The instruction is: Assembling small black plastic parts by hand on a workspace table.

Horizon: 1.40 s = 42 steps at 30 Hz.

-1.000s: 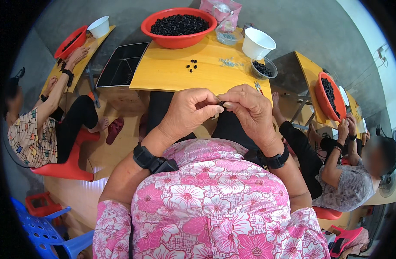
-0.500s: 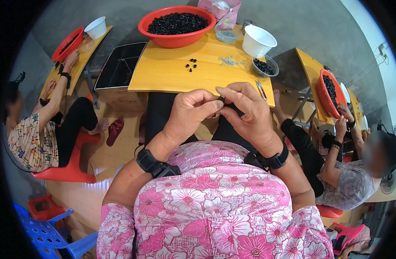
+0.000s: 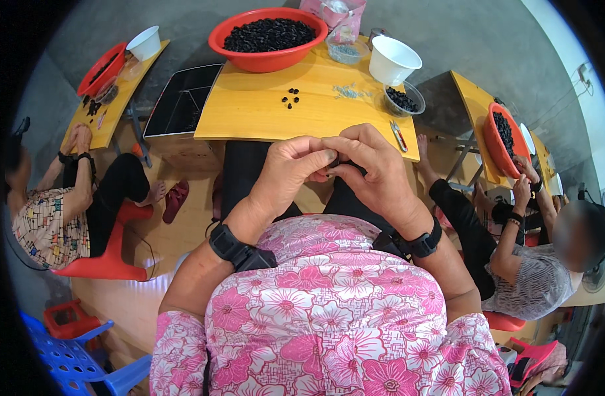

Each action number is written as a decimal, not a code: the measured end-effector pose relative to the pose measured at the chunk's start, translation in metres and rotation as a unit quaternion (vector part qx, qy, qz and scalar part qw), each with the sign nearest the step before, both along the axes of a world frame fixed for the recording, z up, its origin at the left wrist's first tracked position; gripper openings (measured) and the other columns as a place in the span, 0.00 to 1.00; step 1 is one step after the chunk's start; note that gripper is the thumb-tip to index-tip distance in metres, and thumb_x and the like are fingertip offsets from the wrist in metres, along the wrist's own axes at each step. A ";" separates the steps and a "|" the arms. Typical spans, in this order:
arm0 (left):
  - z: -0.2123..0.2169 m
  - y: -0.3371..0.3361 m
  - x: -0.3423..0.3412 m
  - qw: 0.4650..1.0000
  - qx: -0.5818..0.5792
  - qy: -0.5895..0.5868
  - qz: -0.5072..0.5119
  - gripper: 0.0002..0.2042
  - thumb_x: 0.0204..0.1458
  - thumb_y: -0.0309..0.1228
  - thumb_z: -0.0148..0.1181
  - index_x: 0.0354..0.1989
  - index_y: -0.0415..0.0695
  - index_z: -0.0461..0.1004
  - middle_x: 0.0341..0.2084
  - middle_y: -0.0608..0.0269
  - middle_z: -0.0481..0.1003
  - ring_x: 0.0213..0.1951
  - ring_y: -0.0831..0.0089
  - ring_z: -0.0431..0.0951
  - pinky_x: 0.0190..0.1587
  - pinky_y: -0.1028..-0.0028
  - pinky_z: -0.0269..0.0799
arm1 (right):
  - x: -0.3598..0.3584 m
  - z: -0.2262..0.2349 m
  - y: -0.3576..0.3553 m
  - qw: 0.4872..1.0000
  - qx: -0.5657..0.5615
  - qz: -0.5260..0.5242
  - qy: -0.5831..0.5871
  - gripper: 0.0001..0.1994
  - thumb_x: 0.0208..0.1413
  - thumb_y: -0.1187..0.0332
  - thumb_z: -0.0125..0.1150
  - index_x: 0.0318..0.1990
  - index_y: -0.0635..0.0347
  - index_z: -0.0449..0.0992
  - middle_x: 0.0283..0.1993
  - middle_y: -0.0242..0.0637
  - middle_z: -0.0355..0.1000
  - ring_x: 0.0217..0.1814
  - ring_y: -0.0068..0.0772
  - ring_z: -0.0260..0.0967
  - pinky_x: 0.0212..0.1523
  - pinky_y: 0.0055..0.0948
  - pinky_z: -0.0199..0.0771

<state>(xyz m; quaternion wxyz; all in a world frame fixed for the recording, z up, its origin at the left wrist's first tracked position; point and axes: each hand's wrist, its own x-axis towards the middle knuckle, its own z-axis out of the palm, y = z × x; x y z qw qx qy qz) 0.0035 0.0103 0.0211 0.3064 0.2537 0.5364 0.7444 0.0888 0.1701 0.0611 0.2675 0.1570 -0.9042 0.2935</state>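
My left hand [image 3: 296, 173] and right hand [image 3: 375, 173] meet fingertip to fingertip near my chest, both pinched on one small black hard piece [image 3: 334, 160], mostly hidden between them. It looks light, stiff and easily dropped, so I judge a thumb-and-forefinger pinch at its ends best. Farther off, the yellow wooden surface [image 3: 263, 112] carries a red round plastic basin [image 3: 268, 56] of them.

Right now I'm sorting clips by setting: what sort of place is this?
Probably a small hand-assembly workshop: several people sit at low yellow tables, each with a red basin of small black parts, and both hands pinch one piece.
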 end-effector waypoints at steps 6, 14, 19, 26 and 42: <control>-0.003 0.003 -0.002 0.997 0.030 -0.063 0.013 0.07 0.58 0.30 0.60 0.38 0.40 0.79 0.27 0.68 0.76 0.29 0.84 0.74 0.34 0.82 0.73 | -0.002 -0.007 0.003 0.998 -0.064 -0.003 -0.002 0.21 0.43 0.73 0.71 0.48 0.58 0.76 0.40 0.39 0.71 0.37 0.35 0.73 0.38 0.29 0.74; -0.005 -0.002 -0.002 0.998 0.028 -0.060 0.000 0.07 0.60 0.30 0.59 0.41 0.40 0.78 0.32 0.68 0.76 0.34 0.81 0.75 0.39 0.77 0.76 | -0.005 -0.010 0.008 0.998 -0.060 0.010 0.019 0.20 0.44 0.72 0.71 0.48 0.59 0.75 0.40 0.40 0.71 0.35 0.35 0.73 0.37 0.29 0.73; 0.005 -0.003 -0.001 1.000 -0.013 0.012 -0.001 0.08 0.59 0.31 0.60 0.40 0.39 0.78 0.30 0.68 0.76 0.32 0.82 0.75 0.36 0.79 0.75 | -0.005 -0.007 0.010 0.998 -0.055 0.000 0.013 0.19 0.45 0.73 0.70 0.47 0.61 0.75 0.40 0.41 0.71 0.34 0.36 0.73 0.37 0.29 0.73; 0.009 -0.002 -0.003 0.993 -0.057 0.106 0.022 0.06 0.58 0.28 0.59 0.37 0.37 0.78 0.29 0.69 0.76 0.30 0.84 0.74 0.34 0.82 0.74 | -0.005 -0.009 0.009 0.999 -0.028 -0.003 0.024 0.19 0.46 0.73 0.69 0.47 0.63 0.75 0.39 0.43 0.71 0.37 0.43 0.73 0.38 0.32 0.74; 0.005 -0.006 0.000 0.994 -0.067 0.087 -0.011 0.04 0.57 0.25 0.58 0.37 0.38 0.76 0.30 0.72 0.74 0.32 0.86 0.71 0.36 0.83 0.71 | 0.000 -0.012 0.007 1.000 -0.017 0.011 -0.011 0.20 0.47 0.72 0.68 0.50 0.60 0.72 0.37 0.42 0.69 0.38 0.46 0.71 0.37 0.36 0.72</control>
